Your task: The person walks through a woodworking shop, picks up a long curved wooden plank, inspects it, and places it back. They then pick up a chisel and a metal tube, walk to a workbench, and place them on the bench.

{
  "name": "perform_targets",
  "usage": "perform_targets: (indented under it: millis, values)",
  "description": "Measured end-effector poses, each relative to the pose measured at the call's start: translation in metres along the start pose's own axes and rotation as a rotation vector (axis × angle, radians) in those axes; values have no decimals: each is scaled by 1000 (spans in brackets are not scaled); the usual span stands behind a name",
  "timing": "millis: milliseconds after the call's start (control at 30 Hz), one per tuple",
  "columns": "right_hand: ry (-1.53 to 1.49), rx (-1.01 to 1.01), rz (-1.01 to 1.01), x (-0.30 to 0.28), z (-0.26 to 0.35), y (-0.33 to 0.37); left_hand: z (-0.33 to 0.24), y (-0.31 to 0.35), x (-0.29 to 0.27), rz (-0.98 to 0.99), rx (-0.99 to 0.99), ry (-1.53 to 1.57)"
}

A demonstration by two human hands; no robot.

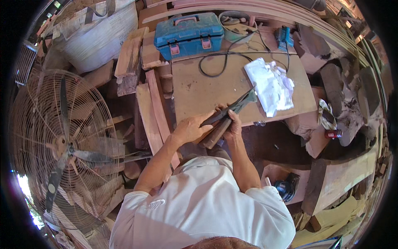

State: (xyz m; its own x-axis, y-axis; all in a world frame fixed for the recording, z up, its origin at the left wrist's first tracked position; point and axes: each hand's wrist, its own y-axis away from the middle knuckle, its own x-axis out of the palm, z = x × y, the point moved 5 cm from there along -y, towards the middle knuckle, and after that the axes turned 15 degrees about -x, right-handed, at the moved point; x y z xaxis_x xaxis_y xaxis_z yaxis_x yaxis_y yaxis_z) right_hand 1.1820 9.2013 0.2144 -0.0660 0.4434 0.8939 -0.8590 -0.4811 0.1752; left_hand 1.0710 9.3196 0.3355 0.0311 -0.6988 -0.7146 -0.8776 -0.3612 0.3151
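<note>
My left hand grips a long dark wooden piece near its lower end, fingers wrapped over it. My right hand closes on the same piece from the right side. A dark narrow part runs up and to the right from the hands toward a crumpled white cloth. The piece sits at the near edge of a flat brown board that serves as a worktop.
A blue tool case stands at the back of the board, with a black cable looping beside it. A large caged fan fills the left. Planks lean left of the board. Wood blocks and a blue power tool lie right.
</note>
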Motion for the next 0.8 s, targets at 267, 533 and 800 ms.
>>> perform_targets:
  millis: [267, 533, 800]
  values:
    - [126, -88, -58, 16, 4, -84, 42, -128, -73, 15, -4, 94]
    - [254, -91, -246, 36, -16, -98, 174, -310, -230, -734, -55, -426]
    - [215, -154, -347, 62, -45, -148, 196, -369, -321, -623, 212, -518]
